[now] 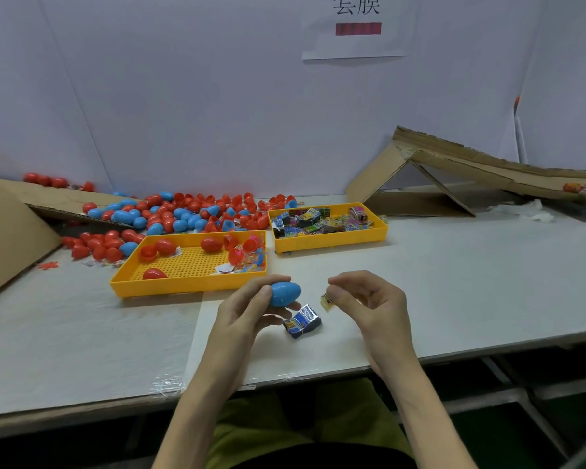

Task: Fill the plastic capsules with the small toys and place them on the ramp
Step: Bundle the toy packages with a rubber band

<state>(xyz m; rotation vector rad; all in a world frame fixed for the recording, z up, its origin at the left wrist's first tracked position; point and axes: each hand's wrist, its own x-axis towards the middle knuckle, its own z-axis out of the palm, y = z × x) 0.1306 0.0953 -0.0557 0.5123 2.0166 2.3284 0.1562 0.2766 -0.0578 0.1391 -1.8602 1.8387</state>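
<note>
Blue capsule (285,293) up, filling step on!
Left hand (247,309) grips the capsule, seemingly closed; right hand (369,299) pinches a yellow scrap (326,301) near the foil packet (303,321). Next, likely: pop it open.

Near tray (183,287): on the table (454,282), left of centre, with small toys (247,258) at its right end.
Far tray (332,243): just behind and right of the near tray, full of packets (318,221).
Capsule pile (183,214): behind the near tray, reaching left to the cardboard sheet (11,231).
Ramp (454,164): rear right of the table.
Left hand (247,309): before the near tray, holding a capsule (285,293).
Right hand (369,299): right of it, pinching a slip (326,301).
Loose packet (301,321): on the table, between the hands.
Sign (356,25): on the wall behind.
</note>
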